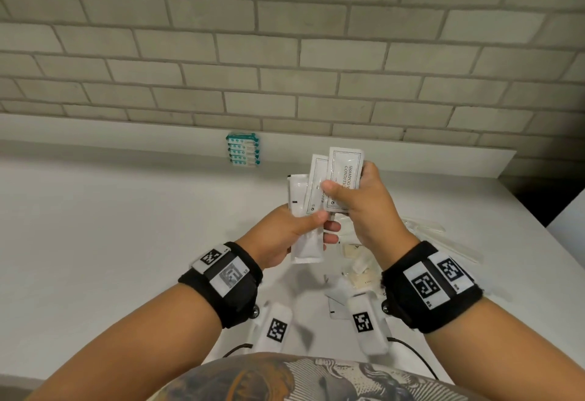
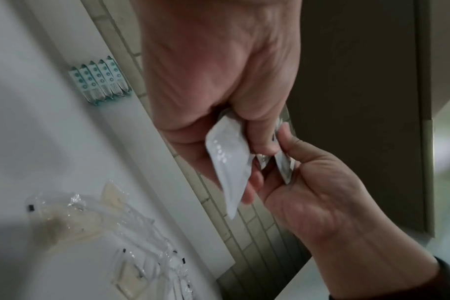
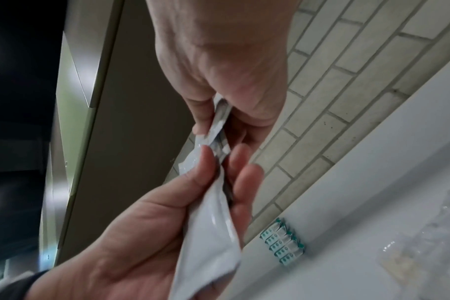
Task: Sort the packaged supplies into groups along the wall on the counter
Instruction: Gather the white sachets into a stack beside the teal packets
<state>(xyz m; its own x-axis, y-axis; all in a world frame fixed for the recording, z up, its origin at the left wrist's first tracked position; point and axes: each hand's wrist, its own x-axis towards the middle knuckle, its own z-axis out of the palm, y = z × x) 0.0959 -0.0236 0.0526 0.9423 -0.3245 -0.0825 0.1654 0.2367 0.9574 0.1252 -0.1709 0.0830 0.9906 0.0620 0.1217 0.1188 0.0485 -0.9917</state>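
White sachet (image 1: pixel 344 179) reads "SHAMPOO", "CONDITIO"; right hand (image 1: pixel 368 207) pinching it.

Even soft light, bowed wide-angle edges, motion-blurred wrist views, dim upper corners, faint counter (image 1: pixel 95 226) shadows.

The head view looks steeply down and forward at the counter (image 1: pixel 95 242), with the brick wall (image 1: pixel 285 52) at twelve o'clock. Each wrist view sits close behind its own palm, tilted upward along the wall. All three share the teal packets (image 1: pixel 243 149) (image 2: pixel 100 81) (image 3: pixel 283 241) by the wall.
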